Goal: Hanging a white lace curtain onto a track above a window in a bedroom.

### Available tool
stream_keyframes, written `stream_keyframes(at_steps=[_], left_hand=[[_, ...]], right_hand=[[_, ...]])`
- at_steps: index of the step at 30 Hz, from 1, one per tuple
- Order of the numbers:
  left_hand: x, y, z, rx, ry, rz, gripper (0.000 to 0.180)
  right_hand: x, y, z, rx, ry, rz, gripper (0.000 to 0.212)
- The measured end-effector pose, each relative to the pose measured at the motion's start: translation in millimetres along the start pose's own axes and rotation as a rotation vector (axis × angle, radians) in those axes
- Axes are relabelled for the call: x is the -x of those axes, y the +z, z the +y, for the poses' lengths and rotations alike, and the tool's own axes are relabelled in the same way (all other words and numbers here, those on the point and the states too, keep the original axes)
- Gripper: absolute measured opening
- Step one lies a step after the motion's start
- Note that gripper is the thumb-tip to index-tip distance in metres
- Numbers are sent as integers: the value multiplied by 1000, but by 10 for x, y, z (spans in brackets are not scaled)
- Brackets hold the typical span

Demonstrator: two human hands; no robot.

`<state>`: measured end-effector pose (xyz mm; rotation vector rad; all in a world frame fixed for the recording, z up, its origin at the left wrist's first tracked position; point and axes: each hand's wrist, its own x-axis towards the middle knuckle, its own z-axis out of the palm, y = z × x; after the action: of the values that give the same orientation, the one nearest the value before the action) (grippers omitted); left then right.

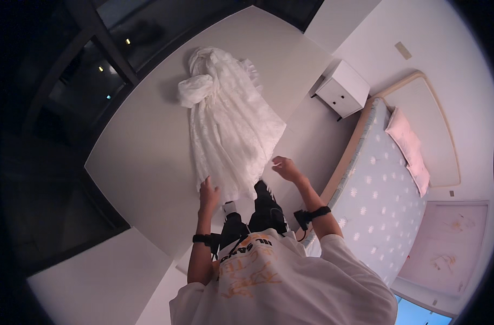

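A white dress (230,127) with a textured, lacy look lies spread on a pale flat surface (144,141) in front of me. Its puffed sleeve (195,89) and gathered top point away from me, and the wide hem fans out toward my legs. My left hand (209,194) is at the hem's left corner, fingers apart; whether it touches the cloth I cannot tell. Just off the right side of the hem, my right hand (286,167) hovers with its fingers loosely bent and apart, nothing visible in them.
Dark windows (79,86) border the surface at the left and far side. To the right stand a white bedside cabinet (341,92) and a bed (371,200) with a blue-grey flowered cover and pink pillows (406,141). Black bands (314,214) circle my forearms.
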<state>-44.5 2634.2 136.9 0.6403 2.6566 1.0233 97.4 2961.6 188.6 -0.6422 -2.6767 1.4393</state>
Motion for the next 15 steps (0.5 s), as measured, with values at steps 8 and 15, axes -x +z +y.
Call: stream_keyframes(at_steps=[8, 15], left_hand=[[-3588, -676, -449, 55, -413, -94, 75], [-4190, -405, -204, 56, -645, 81, 67]], right_hand=[[-4721, -32, -570, 136, 151, -14, 69], [-6041, 16, -808, 122, 83, -31, 95]])
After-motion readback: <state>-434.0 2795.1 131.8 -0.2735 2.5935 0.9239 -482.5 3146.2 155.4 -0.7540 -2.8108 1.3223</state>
